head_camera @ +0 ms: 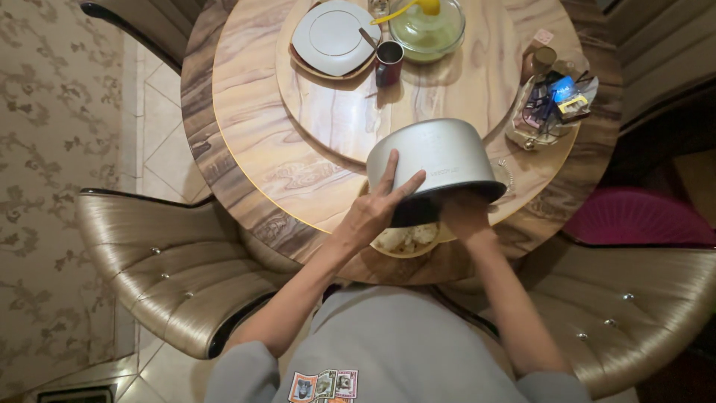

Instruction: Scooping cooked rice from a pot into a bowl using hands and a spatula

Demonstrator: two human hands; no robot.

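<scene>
You are seated at a round wooden table (246, 157) with a strong swirling grain, a raised round turntable (462, 89) of the same wood set in its middle. Padded, buttoned armchairs in a shiny beige stand at either side of you, the left armchair (156, 261) over a pale tiled floor (160, 149) and beside a wall with a leafy patterned covering (52, 149). A dark pink cushion (634, 216) lies off to the right.

Your left hand (377, 209) is spread flat against the outer wall of a grey metal pot (436, 160), which is tipped toward you with its dark mouth facing down over a pale bowl of light-coloured food (406, 240) at the table's near edge. Your right hand (466, 213) sits at the pot's lower rim; its fingers seem to curl under the rim, but they are in shadow and blurred, so the grip is hard to confirm. Most of the bowl is hidden behind the pot and your wrists.

On the turntable stand a white square plate (332, 36), a dark metal cup (388, 63) touching its corner, and a clear glass bowl (426, 30) holding something yellow, cut off by the top edge. To the right, a clear tray (552, 104) holds small packets, one blue, one yellow, the rest too small to tell. Faint pale lettering marks the pot's side. On your grey shirt (410, 343), three small square picture patches (324, 385) sit in a row.
</scene>
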